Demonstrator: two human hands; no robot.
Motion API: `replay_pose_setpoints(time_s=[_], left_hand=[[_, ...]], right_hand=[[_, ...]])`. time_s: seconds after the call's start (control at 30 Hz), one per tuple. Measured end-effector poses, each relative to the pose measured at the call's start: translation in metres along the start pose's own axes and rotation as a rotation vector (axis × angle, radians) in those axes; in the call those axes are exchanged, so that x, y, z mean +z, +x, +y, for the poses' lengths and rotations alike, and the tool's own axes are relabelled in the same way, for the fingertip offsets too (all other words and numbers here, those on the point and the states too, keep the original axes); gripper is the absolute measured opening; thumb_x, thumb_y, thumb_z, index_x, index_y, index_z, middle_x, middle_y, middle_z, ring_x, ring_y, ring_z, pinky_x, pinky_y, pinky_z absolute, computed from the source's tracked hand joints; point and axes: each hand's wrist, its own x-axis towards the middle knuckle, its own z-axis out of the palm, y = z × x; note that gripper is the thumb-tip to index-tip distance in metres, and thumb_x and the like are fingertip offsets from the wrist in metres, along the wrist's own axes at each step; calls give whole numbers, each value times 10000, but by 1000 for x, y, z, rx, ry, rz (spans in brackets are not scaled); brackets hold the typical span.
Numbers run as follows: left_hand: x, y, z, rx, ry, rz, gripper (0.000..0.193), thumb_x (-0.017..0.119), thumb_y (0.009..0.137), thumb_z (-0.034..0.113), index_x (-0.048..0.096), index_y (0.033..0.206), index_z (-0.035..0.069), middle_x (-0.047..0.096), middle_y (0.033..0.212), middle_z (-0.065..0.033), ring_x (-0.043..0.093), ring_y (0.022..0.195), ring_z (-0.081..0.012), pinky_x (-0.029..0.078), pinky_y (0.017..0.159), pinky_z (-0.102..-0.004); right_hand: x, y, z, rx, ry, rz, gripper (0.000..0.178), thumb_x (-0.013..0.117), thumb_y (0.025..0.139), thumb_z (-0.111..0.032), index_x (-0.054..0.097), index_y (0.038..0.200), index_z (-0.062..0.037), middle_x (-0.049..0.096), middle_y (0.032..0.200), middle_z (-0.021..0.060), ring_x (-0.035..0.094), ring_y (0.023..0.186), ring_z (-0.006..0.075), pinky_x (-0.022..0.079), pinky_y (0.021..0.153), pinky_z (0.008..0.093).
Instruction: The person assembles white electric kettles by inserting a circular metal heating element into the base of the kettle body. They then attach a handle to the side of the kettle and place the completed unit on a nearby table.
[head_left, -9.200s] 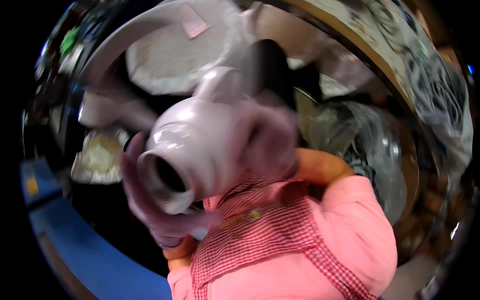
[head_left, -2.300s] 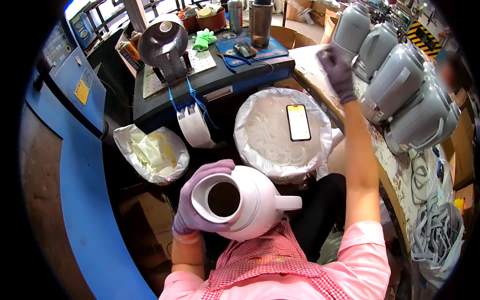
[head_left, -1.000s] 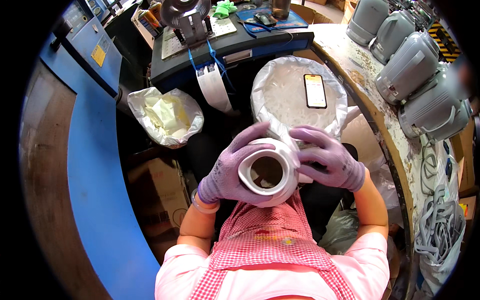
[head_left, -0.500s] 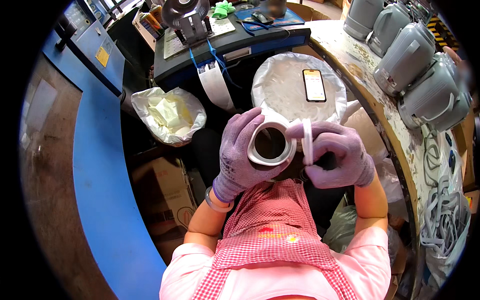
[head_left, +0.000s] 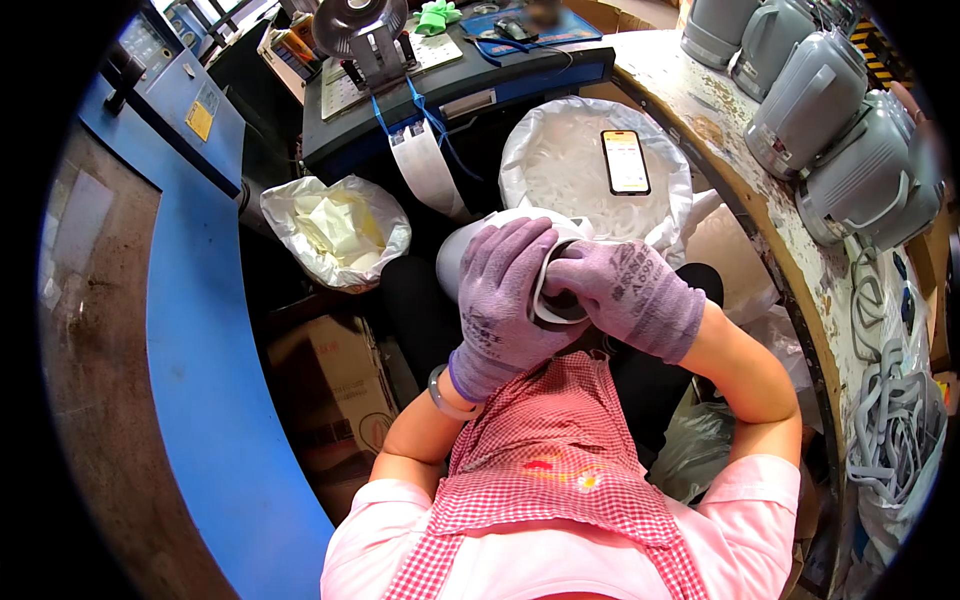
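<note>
Between my knees, a pale grey-white kettle-like body [head_left: 455,258] lies tilted with its round mouth toward me. My left hand [head_left: 503,300], in a purple knit glove, is wrapped over its side beside the mouth. My right hand [head_left: 635,298], gloved alike, has its fingers closed and pushed into the mouth. A white ring [head_left: 544,290] shows as a thin band along the opening by my right fingers; the rest of it is hidden by both hands.
A white-lined bin of translucent pieces [head_left: 560,165] stands ahead, with a phone [head_left: 626,162] lying on top. Left of it is a lined bin [head_left: 385,215] of pale scraps. Grey jugs [head_left: 810,105] and grey handle-like strips [head_left: 885,430] are on the right. A blue panel [head_left: 195,350] borders the left.
My right hand has moved left, bringing the white ring to the mouth, and has turned knuckles-up. The body has tilted, so its side now shows to the left of my left hand.
</note>
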Motion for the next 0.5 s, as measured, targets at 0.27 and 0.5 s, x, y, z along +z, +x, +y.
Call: replay_pose_setpoints(time_s=[0.27,0.5], left_hand=[[-15,7,5,-23,-19,-34,782,902,573,310,608,1238,21,625,1271,-159,590,1205,-355,392,1085,-536],[-34,8,-7,-34,208,68,739,822,670,484,621,1236,54,625,1267,-104,553,1165,-335,396,1011,-479]], right_hand=[[-24,-3,-15,-70,-96,-109,231,633,860,-162,609,1084,-109,680,927,69,713,839,275,571,684,387],[-41,-11,-33,-351,73,13,524,666,898,-187,543,1386,-40,654,1265,139,590,1241,380,509,988,469]])
